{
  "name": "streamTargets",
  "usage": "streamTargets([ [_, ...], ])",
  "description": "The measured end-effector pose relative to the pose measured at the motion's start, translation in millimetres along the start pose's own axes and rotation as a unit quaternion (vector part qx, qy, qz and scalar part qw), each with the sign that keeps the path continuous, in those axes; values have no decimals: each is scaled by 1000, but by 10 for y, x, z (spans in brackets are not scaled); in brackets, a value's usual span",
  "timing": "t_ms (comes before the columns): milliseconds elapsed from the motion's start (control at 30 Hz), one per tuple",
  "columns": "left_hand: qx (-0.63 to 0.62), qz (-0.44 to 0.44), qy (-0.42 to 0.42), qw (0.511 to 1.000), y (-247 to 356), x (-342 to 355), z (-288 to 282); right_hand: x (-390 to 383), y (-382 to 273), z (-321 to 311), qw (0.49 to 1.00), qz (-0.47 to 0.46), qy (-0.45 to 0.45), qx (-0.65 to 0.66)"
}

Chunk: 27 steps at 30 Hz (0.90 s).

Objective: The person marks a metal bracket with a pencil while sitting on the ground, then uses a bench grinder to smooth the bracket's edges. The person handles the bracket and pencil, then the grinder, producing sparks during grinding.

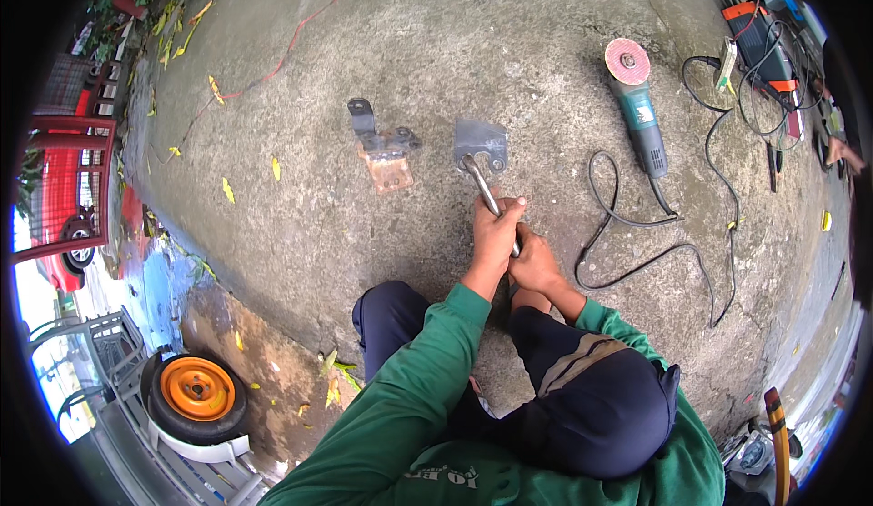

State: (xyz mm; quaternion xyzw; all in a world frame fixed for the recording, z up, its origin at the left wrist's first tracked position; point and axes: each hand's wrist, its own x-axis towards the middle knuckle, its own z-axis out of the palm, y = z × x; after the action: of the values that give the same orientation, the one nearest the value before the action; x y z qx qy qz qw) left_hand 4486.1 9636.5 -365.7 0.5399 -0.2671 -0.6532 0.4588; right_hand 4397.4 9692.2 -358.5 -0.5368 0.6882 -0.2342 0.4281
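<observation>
A green, long-sleeved fabric top [382,415] bears white lettering [447,476]; its sleeves [427,347] stop short of a bare left hand [496,230] and a bare right hand [538,262]. Dark navy cloth trousers [596,424] carry a tan band [582,360] across the right leg [536,331].

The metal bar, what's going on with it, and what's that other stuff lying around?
The person's left hand and right hand are both wrapped around the bar, the left one farther up it. The bar's far end is at the lower left part of a dark plate on the concrete; I can't tell how it meets the plate. A partly rusty bracket lies left of the plate, and a grinder lies to the right, untouched.
</observation>
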Motion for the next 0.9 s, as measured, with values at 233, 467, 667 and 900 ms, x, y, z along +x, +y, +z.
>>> streamTargets([
  [233, 151, -5, 36, 988, -343, 296, -58, 69, 113, 109, 999, 20, 21, 32],
  [467, 239, -52, -10, 970, 2, 541, -73, 230, -33, -903, 998, -53, 14, -39],
  [667, 339, -74, -55, 936, -13, 729, -308, 1070, 564, -2404, 890, 13, 354, -287],
  [900, 650, -82, -97, 750, 232, 919, -324, 1556, 631, -2723, 972, 79, 148, -167],
])
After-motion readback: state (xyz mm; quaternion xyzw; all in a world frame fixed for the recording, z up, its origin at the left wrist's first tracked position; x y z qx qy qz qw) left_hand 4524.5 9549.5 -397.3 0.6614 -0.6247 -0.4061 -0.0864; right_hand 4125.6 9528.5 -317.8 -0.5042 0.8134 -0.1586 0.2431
